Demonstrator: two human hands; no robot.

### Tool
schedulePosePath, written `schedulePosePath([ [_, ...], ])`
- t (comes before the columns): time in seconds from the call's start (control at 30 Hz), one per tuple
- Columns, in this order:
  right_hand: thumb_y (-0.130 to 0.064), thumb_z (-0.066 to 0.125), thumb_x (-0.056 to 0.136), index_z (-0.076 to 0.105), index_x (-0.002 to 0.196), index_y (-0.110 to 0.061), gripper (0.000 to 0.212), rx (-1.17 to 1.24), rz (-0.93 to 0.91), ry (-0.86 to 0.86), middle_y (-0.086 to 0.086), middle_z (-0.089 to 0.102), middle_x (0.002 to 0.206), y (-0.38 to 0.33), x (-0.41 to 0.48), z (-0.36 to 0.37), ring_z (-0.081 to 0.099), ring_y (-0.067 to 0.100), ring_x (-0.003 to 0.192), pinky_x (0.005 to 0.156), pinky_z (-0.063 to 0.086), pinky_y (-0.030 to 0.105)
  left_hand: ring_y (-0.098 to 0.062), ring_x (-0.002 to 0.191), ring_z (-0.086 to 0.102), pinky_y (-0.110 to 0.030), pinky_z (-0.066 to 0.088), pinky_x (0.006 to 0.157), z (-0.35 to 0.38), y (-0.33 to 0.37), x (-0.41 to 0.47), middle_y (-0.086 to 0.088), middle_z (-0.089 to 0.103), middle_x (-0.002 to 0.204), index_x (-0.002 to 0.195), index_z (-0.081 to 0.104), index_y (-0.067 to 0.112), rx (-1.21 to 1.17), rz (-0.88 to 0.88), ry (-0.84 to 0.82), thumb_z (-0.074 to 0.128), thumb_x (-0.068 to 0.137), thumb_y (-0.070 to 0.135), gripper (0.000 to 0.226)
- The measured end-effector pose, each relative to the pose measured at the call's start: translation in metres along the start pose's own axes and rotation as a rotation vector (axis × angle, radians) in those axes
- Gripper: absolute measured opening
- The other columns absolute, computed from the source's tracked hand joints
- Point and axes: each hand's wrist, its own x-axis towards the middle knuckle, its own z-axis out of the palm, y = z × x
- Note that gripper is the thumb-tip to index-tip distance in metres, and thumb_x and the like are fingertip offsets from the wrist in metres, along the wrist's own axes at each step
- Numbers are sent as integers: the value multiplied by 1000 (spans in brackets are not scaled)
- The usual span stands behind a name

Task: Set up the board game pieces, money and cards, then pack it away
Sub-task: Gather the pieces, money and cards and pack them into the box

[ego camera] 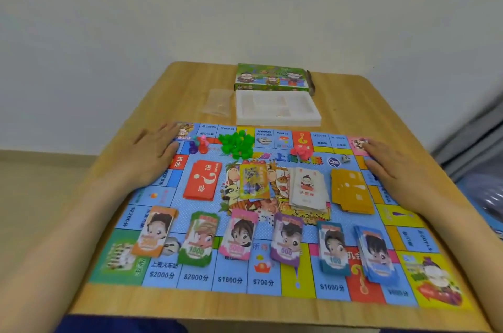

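A colourful paper game board (168, 191) lies flat on the wooden table (168, 93). My left hand (152, 153) rests flat on its far left corner, fingers straight. My right hand (392, 166) lies flat on its far right corner. Several stacks of play money (288, 237) line the near side. A red card deck (202, 180), a white card pile (307, 188) and an orange card deck (351, 191) sit mid-board. Green houses (235, 146), red pieces (300, 154), pawns (198, 144) and a die (345, 159) lie along the far side.
Beyond the board stand the white plastic insert tray (313, 115), the green game box (272, 78) and a clear plastic bag (217, 105). The table's near edge is close to my body. Grey and blue items sit off the right edge.
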Motion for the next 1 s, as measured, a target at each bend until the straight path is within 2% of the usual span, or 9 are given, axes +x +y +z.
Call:
schedulePosePath([
  [0.23,-36,30,99,23,149,-17,54,12,-11,0,-3,16,157,5,1,4,15,14,144,115,6,26,-8,146,10,-30,4,118,0,-2,-1,6,10,160,153,13,21,-5,7,-4,21,102,37,53],
  [0.4,-47,23,93,24,149,-20,62,-5,-10,7,-4,17,156,9,2,7,18,14,144,117,10,31,-9,146,7,-28,3,117,-1,0,-1,5,8,160,152,12,20,-1,7,-8,21,103,36,53],
  [0.77,-44,26,96,24,149,-21,57,3,-8,17,-5,18,156,11,2,9,19,14,143,117,11,32,-8,146,6,-28,3,117,0,-1,0,6,6,160,153,11,21,0,-1,-14,21,103,37,54],
  [1.0,-56,17,84,25,149,-21,74,22,2,17,-5,19,156,10,1,8,20,14,143,117,13,34,-9,146,7,-29,4,117,-2,0,-1,6,8,160,153,12,20,9,-1,-12,22,103,38,54],
])
